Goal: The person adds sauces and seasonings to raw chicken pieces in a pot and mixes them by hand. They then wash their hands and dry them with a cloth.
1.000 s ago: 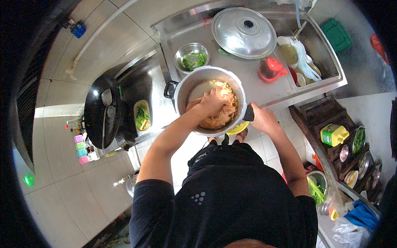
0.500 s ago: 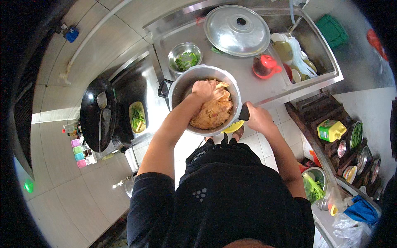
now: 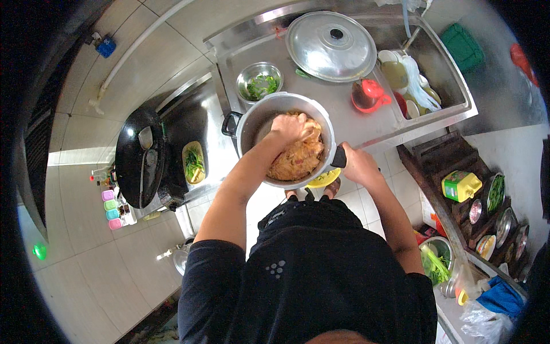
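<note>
A deep silver metal pot with black side handles is held up in front of me. Inside lies a large piece of meat, coated in orange-brown seasoning. My left hand reaches down into the pot, its fingers curled over the meat's upper part; some fingertips are hidden. With my right hand I grip the black handle on the pot's right side. Just beyond the rim, a steel bowl with green leaves stands on the steel counter.
A large domed lid and a red-lidded jug sit on the counter beside a sink holding dishes. At left are a black wok with a ladle and a dish of greens. Shelves with plates stand at right.
My left hand has shifted slightly within the pot, and the meat under it has turned a little. My right hand keeps its hold on the handle. The whole view has moved slightly.
</note>
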Demonstrator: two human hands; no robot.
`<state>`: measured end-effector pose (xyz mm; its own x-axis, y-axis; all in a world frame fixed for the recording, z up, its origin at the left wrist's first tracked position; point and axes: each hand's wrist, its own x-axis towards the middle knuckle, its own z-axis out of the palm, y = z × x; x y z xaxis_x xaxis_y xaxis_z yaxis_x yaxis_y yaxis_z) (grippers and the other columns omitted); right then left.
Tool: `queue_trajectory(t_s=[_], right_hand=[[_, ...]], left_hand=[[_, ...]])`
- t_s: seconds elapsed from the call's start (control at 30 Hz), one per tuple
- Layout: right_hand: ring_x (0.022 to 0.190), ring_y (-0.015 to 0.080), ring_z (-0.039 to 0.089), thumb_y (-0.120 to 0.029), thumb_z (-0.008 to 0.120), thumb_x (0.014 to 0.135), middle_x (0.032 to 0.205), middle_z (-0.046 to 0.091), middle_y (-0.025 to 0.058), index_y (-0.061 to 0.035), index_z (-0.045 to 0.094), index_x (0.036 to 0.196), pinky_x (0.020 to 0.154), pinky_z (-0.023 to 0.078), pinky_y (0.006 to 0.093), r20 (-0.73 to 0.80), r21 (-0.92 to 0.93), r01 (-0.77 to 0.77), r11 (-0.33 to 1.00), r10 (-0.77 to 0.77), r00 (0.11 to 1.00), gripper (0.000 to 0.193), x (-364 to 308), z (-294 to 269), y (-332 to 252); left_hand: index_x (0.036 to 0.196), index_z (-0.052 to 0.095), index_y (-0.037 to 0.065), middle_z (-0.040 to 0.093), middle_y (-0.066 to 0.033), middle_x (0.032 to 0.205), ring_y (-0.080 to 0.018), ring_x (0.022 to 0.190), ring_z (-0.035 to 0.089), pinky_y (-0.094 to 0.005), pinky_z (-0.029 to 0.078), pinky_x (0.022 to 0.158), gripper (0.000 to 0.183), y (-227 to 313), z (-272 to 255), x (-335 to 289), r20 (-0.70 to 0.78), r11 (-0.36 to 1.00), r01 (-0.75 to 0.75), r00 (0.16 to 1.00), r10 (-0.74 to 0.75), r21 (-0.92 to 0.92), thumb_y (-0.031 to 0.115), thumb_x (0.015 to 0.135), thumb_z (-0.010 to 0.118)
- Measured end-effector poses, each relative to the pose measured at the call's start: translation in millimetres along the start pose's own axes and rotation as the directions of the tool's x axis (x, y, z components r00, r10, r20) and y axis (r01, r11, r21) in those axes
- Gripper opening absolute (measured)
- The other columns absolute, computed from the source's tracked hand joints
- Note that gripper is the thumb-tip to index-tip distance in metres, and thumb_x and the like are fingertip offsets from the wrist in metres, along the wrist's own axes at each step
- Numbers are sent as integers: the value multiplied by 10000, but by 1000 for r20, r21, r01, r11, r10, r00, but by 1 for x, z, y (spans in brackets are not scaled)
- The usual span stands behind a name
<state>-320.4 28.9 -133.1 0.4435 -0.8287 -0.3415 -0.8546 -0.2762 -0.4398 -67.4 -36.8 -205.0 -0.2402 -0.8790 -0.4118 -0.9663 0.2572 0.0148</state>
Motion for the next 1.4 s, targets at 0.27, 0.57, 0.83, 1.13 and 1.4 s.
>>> queue_trajectory(t_s=[0.27,0.57,0.83,1.13,1.4], right_hand=[[773,430,649,-51,597,689,789,652,246,-34,495,1079,679,508,526,-22,60,9,998,-7,1000,403,-1,6,4],[798,437,647,-84,623,713,798,655,245,-52,501,1118,689,505,527,-8,44,25,999,-25,1000,424,7,4,1],[816,450,635,-148,655,765,819,656,238,-97,517,1113,686,494,534,-29,73,-2,997,4,1000,378,5,2,10],[818,442,638,-177,647,786,824,657,238,-94,526,1114,688,498,519,-22,86,38,996,-36,999,360,7,5,6],[839,435,641,-75,624,738,834,660,235,-99,533,1103,716,502,525,-7,-35,19,999,-20,1000,377,18,-12,0]], left_hand=[[1148,611,55,583,-211,1196,-294,1105,608,-411,514,878,502,-18,-35,-52,-55,997,79,995,-79,-1,429,813,625],[1282,530,10,575,-261,1158,-384,1026,615,-518,519,702,500,57,27,-82,-201,941,-176,950,239,288,241,839,561],[1212,582,180,579,-94,1245,-284,1145,580,-458,472,946,391,14,-33,-78,-56,967,-215,976,209,-139,175,820,587],[1382,381,52,454,-241,1329,-375,1041,627,-431,530,857,677,-24,-18,-49,-159,982,80,981,-107,-172,316,823,656],[1263,570,162,464,-101,1414,-287,1192,551,-491,446,950,425,28,-1,-21,114,931,-365,925,363,0,279,855,571]])
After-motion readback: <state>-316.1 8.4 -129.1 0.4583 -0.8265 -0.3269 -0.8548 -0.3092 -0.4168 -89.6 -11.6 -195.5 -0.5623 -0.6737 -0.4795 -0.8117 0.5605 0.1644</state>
